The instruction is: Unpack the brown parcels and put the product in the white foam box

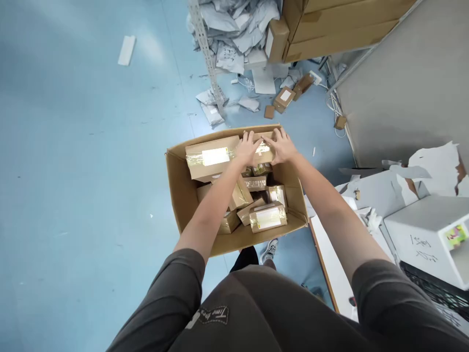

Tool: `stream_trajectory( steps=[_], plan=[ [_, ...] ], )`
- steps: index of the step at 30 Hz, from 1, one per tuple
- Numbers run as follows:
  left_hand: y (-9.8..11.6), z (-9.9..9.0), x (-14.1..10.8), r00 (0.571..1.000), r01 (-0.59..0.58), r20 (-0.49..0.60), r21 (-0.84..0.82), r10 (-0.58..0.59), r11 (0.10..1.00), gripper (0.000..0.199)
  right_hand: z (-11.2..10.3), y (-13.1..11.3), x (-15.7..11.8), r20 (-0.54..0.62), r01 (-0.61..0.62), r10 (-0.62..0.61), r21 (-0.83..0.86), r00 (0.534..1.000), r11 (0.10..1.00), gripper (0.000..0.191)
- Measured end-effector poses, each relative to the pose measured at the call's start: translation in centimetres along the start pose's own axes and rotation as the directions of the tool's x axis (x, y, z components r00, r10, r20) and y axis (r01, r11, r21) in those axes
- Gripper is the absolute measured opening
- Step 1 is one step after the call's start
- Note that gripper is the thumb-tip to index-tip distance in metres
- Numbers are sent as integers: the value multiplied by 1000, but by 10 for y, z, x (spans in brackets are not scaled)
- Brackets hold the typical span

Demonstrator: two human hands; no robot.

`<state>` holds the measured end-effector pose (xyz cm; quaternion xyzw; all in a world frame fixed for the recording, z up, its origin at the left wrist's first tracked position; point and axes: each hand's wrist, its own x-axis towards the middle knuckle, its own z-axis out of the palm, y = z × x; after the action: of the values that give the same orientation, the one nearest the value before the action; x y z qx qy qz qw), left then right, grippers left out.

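A large open carton in front of my body holds several small taped cardboard parcels. At its far right corner, my left hand and my right hand grip a small cardboard box from its two sides, thumbs towards each other. Clear tape and a pale label show on that box. Close beside my left hand lies a bigger parcel with a white label. A labelled parcel rests near the carton's front wall, with other small boxes between, partly hidden by my left forearm.
Beyond the carton stands a metal rack post with grey mailing bags piled behind it. Small boxes and white cables lie on the blue floor. A white table with a white box is at right.
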<state>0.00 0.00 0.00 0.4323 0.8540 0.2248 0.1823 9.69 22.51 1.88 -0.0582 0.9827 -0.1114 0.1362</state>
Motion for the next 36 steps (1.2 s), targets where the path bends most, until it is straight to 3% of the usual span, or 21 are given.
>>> stream_trajectory(
  steps=[5,9,12,15,18,21,24,27,32,36],
  plan=[
    [38,-15,-51,998,-67,18,77,65,995,123,-9,-36,-58,-73,-34,35,12,997,999,145],
    [68,-31,-68,992,-125,43,122,121,985,123,-25,-52,-101,-103,-45,46,14,994,999,144],
    [102,-46,-79,985,-171,53,158,164,973,121,-43,-59,-141,-152,-57,58,10,987,998,146],
    [154,-71,-98,970,-241,36,196,238,951,114,-69,-68,-193,-219,-87,86,5,972,996,149],
    [219,-95,-121,938,-339,16,250,346,907,114,-98,-77,-259,-299,-142,138,8,944,990,150],
    [290,-101,-139,887,-447,4,262,463,855,120,-117,-82,-341,-379,-225,216,20,900,974,148],
    [364,-77,-147,840,-534,38,235,541,812,120,-115,-83,-433,-433,-342,330,52,839,938,146],
    [437,-28,-154,786,-617,140,223,602,755,120,-90,-82,-529,-455,-460,453,102,767,882,143],
    [541,72,-169,632,-773,315,183,708,608,119,-15,-78,-664,-442,-614,633,207,636,762,139],
    [593,143,-181,546,-829,471,187,692,527,119,55,-72,-732,-406,-665,729,313,551,678,138]
  ],
)
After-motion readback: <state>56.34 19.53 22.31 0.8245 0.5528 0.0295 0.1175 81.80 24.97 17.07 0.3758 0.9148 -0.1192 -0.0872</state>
